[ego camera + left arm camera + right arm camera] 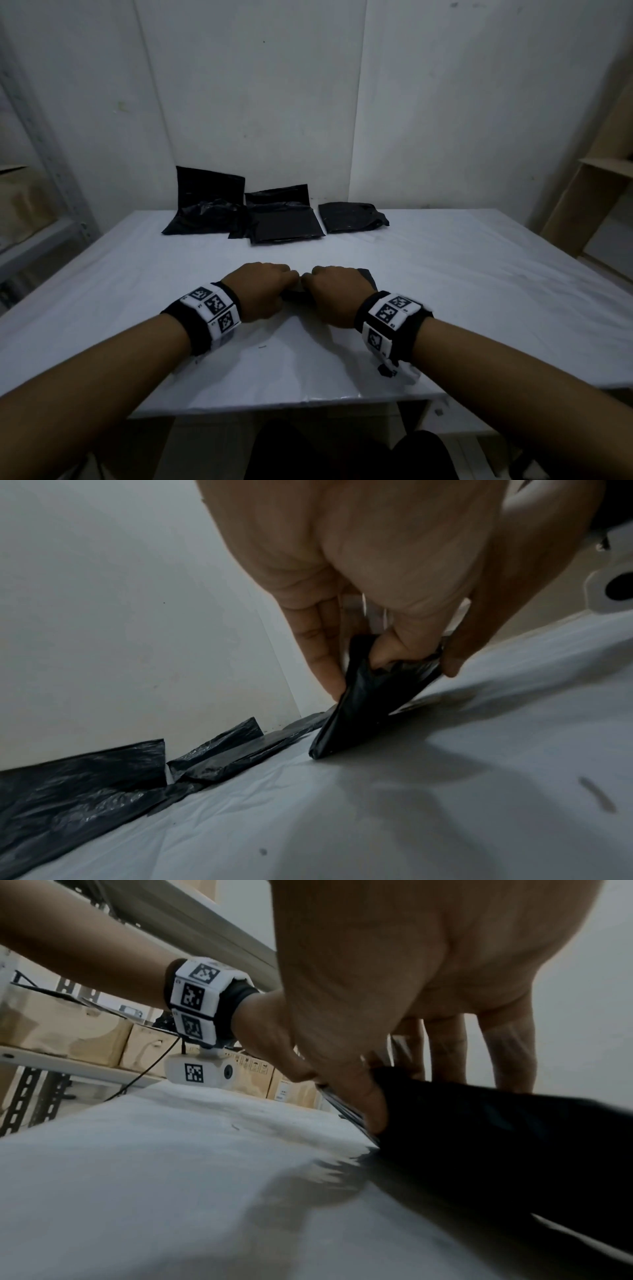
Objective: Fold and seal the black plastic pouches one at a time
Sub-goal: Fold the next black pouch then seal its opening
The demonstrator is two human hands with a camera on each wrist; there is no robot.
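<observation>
Both of my hands are down at the middle of the counter (479,281), knuckles nearly meeting. My left hand (262,289) has its fingers curled, and in the left wrist view the thumb and fingers pinch a bunched edge of the black pouch (363,710), lifting that side so the plastic hangs in a tilted fold with its lower corner touching the white cover. My right hand (337,294) is curled too; in the right wrist view its thumb presses on top of the pouch's edge with the fingers standing behind the dark plastic, so it grips the same pouch. From the head view the pouch is almost hidden under both hands: just a dark strip between them and a corner poking out past the right knuckles.

At the far edge of the counter, against the white wall (308,85), three more black pouches sit in a row. The left pouch (207,202) has its flap standing up against the wall. The middle pouch (284,216) lies just beside it, flap also raised, its near half flat. The right pouch (352,216) lies flat and folded over, a little apart from the middle one.

Marker bands wrap both wrists. A metal rack (41,212) with cardboard boxes stands at left, wooden shelving (596,192) at right.
</observation>
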